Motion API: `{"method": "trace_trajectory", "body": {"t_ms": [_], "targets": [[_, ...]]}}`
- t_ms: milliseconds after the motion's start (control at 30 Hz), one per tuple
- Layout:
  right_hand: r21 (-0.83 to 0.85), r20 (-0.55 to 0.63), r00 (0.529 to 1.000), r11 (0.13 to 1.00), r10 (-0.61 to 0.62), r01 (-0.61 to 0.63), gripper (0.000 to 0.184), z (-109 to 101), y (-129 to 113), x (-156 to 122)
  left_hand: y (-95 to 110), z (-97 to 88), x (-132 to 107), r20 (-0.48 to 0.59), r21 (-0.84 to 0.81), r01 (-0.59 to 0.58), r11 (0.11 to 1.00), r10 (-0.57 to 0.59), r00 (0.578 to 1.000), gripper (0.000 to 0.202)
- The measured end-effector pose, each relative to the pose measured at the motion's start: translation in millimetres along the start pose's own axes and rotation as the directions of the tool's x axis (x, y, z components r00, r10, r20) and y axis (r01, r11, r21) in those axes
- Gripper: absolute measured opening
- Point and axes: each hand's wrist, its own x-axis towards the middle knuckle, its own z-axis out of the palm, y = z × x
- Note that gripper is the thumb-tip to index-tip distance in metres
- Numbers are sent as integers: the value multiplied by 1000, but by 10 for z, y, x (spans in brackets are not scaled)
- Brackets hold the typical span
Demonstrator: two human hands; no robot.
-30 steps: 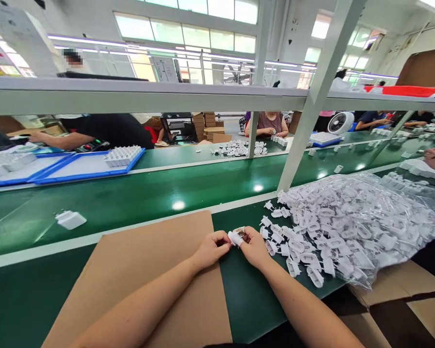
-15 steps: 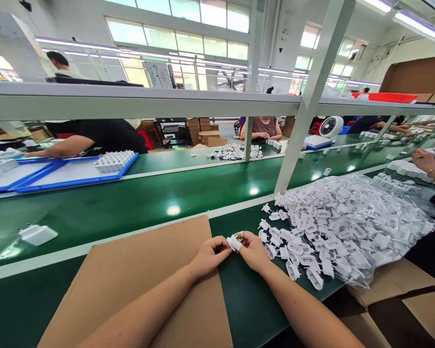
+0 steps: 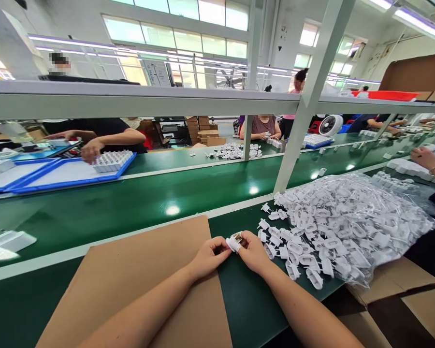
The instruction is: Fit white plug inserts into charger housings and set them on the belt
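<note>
Both of my hands meet over the green bench by the right edge of a cardboard sheet [image 3: 141, 280]. My left hand [image 3: 210, 257] pinches one side of a small white plastic plug part [image 3: 233, 243] between thumb and fingertips. From the other side my right hand [image 3: 253, 252] closes on the same part, and something metallic gold-brown shows by its fingers. The fingers hide much of the part. Just right of my right hand lie loose white plug parts [image 3: 293, 246], some showing oval openings and pins.
A clear plastic bag [image 3: 369, 222] overflows with similar parts at the right. Behind the bench runs a green conveyor belt [image 3: 210, 186] carrying a white charger housing [image 3: 14, 240]. A slanted post [image 3: 300, 130] and shelf [image 3: 141, 104] stand ahead. Across the belt, a co-worker's hand [image 3: 92, 151] is at a blue-rimmed tray [image 3: 68, 181].
The white charger housing has moved left along the belt. The co-worker's hand has come to the parts in the tray. Another person now shows behind the post. My hands have barely moved.
</note>
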Motion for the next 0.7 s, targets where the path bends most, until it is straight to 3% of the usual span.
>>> {"method": "trace_trajectory", "body": {"t_ms": [700], "targets": [[-45, 10, 1000, 999, -14, 15, 8, -14, 14, -6, 50, 9, 5, 21, 39, 12, 999, -13, 1000, 30]]}}
